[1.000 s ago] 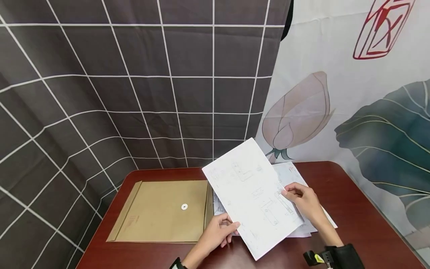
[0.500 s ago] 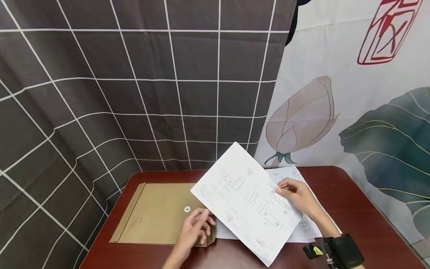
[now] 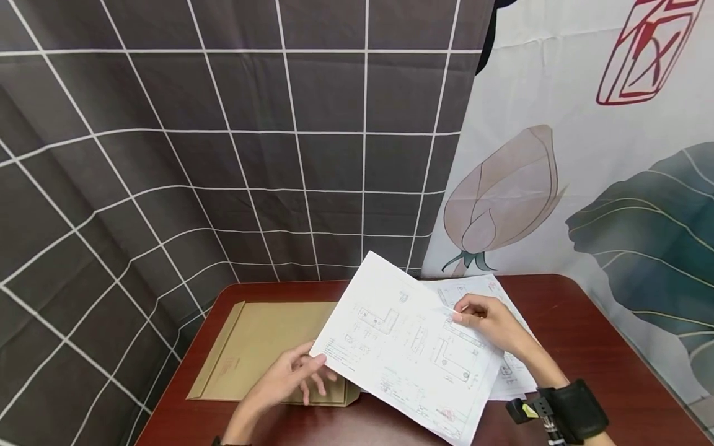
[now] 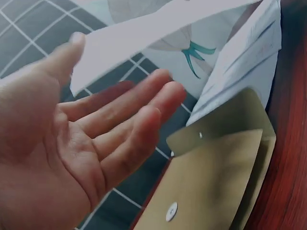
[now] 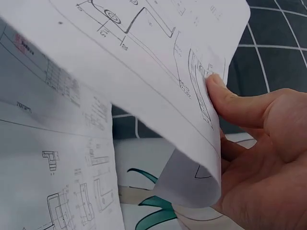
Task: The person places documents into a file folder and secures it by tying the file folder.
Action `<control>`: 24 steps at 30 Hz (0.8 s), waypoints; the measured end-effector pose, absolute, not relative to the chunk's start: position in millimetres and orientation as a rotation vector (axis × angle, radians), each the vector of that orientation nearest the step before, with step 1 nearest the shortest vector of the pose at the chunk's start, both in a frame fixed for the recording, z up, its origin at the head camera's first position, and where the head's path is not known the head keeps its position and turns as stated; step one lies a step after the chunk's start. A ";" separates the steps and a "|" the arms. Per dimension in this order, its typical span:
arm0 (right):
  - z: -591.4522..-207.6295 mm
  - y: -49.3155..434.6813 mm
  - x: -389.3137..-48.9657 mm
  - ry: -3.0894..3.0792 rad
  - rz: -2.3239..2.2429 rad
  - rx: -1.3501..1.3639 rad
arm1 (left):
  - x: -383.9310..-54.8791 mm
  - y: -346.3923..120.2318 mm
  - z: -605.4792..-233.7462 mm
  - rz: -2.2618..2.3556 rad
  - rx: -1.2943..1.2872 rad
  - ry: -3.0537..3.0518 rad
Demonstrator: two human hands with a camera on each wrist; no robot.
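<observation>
A sheet of paper [image 3: 401,347] printed with line drawings is held up, tilted, above the table. My right hand [image 3: 491,322] pinches its right edge; in the right wrist view the thumb [image 5: 225,96] presses on the printed face and the edge curls there. My left hand [image 3: 287,378] is at the sheet's left corner. In the left wrist view its thumb [image 4: 72,52] lies right at that corner, while the other fingers [image 4: 139,115] stretch out below, apart from the paper. Beneath the left hand lies a brown paper document envelope [image 3: 273,347] with its flap [image 4: 230,115] raised.
More printed sheets [image 3: 507,371] lie on the red-brown table [image 3: 552,310], partly hidden under the held one. A white button [image 4: 171,211] sits on the envelope. Behind the table hang a dark grid-patterned cloth [image 3: 312,161] and a white cloth with a flower print [image 3: 491,192].
My left hand let go of the sheet's lower left edge, moved left over the envelope and came to its left corner. The sheet swung down and left, while the right hand kept its pinch.
</observation>
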State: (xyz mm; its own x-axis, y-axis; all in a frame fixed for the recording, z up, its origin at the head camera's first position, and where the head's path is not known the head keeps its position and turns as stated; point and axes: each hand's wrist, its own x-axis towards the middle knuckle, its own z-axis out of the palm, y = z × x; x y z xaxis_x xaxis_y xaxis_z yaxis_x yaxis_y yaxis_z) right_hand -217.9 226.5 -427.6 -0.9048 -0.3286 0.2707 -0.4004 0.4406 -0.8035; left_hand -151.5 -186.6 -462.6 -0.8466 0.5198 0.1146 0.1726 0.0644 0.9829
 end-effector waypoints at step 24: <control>-420.3 236.6 -211.1 -2.616 1.352 0.275 | -136.6 -188.9 -470.2 2.118 0.568 2.177</control>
